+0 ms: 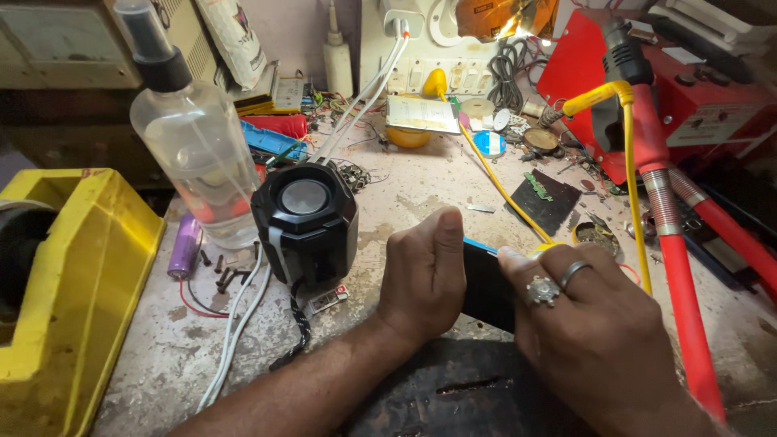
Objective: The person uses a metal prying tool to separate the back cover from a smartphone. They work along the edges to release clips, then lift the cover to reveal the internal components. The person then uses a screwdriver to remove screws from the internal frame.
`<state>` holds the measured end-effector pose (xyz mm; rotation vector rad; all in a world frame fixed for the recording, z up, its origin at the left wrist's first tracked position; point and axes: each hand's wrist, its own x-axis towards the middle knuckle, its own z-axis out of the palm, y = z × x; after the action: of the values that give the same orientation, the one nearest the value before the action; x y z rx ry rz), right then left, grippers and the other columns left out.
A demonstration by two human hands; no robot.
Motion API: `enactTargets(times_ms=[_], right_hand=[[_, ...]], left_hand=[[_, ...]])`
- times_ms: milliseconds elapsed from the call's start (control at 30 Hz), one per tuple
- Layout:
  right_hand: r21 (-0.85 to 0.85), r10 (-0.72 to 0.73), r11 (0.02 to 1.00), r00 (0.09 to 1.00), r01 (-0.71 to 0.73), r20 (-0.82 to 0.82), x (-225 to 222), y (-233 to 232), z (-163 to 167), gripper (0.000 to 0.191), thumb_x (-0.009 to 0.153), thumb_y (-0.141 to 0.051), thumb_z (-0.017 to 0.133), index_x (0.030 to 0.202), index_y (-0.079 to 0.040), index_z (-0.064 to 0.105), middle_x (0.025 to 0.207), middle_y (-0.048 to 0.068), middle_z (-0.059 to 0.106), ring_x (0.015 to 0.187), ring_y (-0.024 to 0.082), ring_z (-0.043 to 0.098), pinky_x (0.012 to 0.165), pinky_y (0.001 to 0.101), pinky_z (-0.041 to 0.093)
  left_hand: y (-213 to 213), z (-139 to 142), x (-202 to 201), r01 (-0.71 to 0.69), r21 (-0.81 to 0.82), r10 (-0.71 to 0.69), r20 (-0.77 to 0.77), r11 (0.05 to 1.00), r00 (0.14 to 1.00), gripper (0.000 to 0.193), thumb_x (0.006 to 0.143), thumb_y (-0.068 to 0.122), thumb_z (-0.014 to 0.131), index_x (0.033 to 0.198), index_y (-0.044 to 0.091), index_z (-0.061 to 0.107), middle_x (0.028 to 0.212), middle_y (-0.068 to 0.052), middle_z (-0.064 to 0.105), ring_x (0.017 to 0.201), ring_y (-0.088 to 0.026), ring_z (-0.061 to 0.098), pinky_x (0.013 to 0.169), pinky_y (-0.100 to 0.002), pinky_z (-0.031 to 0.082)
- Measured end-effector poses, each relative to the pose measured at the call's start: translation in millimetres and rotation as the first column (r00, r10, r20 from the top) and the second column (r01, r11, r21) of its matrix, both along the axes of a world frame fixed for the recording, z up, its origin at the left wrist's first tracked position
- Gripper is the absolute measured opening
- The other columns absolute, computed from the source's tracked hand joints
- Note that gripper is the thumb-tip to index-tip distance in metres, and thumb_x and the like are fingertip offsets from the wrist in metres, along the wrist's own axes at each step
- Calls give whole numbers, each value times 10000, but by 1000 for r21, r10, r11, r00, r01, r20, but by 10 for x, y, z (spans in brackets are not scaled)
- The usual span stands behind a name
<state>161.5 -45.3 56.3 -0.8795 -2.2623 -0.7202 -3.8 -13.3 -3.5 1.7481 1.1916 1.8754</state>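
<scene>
Head-worn view, close, down onto workbench (421, 190)

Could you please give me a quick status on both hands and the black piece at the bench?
Left hand and right hand both gripping the flat black piece. Black speaker close left, yellow cable running in behind.

You're looking down at a worn, pale desk (421, 190), stained and scuffed, with a dark patch of surface at its near edge. Behind it rises a light wall (283, 32) carrying a white switchboard (421, 48) with plugs in it. At your far left stands a beige cabinet (65, 44) above a dark recess. A warm lamp glare (506, 20) shines from the top, lighting the desk evenly.
</scene>
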Motion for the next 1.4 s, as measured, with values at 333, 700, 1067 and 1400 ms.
enactTargets(times_ms=[333, 700, 1067, 1400], right_hand=[[46, -35, 998, 998, 33, 51, -118, 24, 14, 258, 740, -38, 697, 992, -71, 734, 821, 50, 600, 813, 249, 628, 659, 379, 520], [2, 24, 1000, 993, -24, 113, -57, 43, 27, 323, 772, -119, 661, 1080, -48, 723, 954, 38, 650, 908, 231, 642, 726, 358, 557], [106, -202, 978, 950, 182, 238, -183, -53, -27, 173, 802, -135, 663, 942, -64, 734, 881, 45, 661, 854, 230, 638, 614, 338, 541], [85, -105, 993, 932, 81, 347, -285, 27, 134, 53, 657, -138, 678, 637, -89, 680, 830, 72, 653, 825, 256, 627, 628, 357, 544]], left_hand=[[-7, 23, 20, -38, 12, 38, -29, 999, 999, 468, 1117, 311, 373, 779, 33, 539, 632, -195, 565, 619, -407, 641, 558, -475, 444], [68, -23, 13, -74, -60, 74, -7, 995, 997, 563, 1106, 359, 351, 708, 14, 550, 619, -225, 572, 636, -447, 635, 566, -520, 419], [61, -10, 47, -129, -156, 129, -6, 979, 992, 583, 1091, 362, 361, 676, 15, 579, 570, -219, 587, 556, -420, 641, 532, -520, 432], [40, -8, 57, -138, -103, 134, -50, 985, 990, 579, 1100, 362, 338, 712, 25, 605, 599, -214, 613, 598, -434, 657, 548, -531, 463]])
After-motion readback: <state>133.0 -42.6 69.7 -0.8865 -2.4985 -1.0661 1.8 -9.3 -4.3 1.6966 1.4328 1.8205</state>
